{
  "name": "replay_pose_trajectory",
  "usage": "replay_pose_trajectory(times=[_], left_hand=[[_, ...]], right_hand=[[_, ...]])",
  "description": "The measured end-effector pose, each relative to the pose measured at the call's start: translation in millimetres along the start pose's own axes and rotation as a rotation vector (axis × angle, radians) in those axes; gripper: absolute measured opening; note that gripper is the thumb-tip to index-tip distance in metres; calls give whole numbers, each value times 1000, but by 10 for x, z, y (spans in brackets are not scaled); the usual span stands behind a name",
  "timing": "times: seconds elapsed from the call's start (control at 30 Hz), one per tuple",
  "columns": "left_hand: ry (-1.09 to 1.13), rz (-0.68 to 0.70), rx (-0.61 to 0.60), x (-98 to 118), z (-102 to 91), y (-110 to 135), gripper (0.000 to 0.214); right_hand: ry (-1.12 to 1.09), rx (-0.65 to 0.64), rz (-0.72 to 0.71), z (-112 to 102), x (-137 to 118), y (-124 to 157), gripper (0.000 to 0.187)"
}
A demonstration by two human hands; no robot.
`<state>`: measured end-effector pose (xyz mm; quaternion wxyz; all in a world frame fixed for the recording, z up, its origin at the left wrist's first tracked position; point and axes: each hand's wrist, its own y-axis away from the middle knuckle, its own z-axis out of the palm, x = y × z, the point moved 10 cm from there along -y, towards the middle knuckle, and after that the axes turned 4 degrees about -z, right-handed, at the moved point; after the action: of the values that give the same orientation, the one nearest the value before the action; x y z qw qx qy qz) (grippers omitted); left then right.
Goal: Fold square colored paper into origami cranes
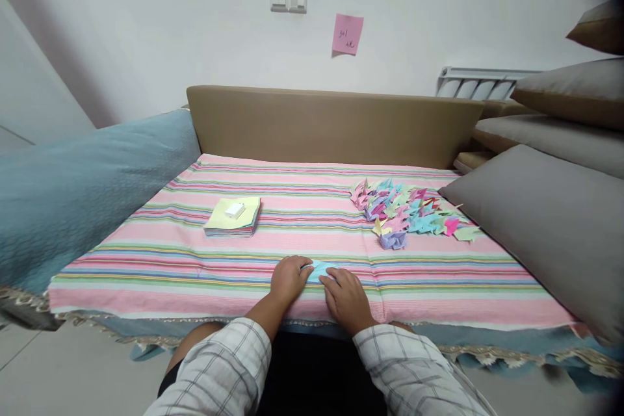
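Observation:
A small piece of folded light-blue paper [318, 271] lies on the striped cloth near the front edge of the seat. At its left end, my left hand [289, 278] is closed with thumb and fingertips on the paper. From the right, my right hand [348, 298] grips the other end, its fingers bent over it. Both hands partly cover the paper, so its full shape is hidden. Beyond my right hand spreads a heap of folded paper cranes [402, 208] in pink, blue, green, purple and yellow.
A stack of coloured paper squares [231, 224] sits to the left with a small white block [234, 210] on top. The striped cloth [302, 240] covers the seat. Grey cushions [546, 227] pile up at the right. A brown backrest [322, 127] and blue-covered armrest [97, 175] border the seat.

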<state>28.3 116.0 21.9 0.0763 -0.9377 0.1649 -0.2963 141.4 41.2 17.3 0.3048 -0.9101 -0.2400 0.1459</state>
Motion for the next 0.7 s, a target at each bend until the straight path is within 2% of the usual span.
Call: replay_pose_trajectory(times=[0.17,0.43,0.7], left_hand=[[0,1,-45,37,-1,-38,21],[-53,-4,-36,63,-25,-42,31],[40,99,-74,89,-2,20,25]], right_hand=[[-30,-4,14,1,13,-3,28],[-119,-46,74,5,50,-85,23],[-148,-41,117,3,75,-139,17]])
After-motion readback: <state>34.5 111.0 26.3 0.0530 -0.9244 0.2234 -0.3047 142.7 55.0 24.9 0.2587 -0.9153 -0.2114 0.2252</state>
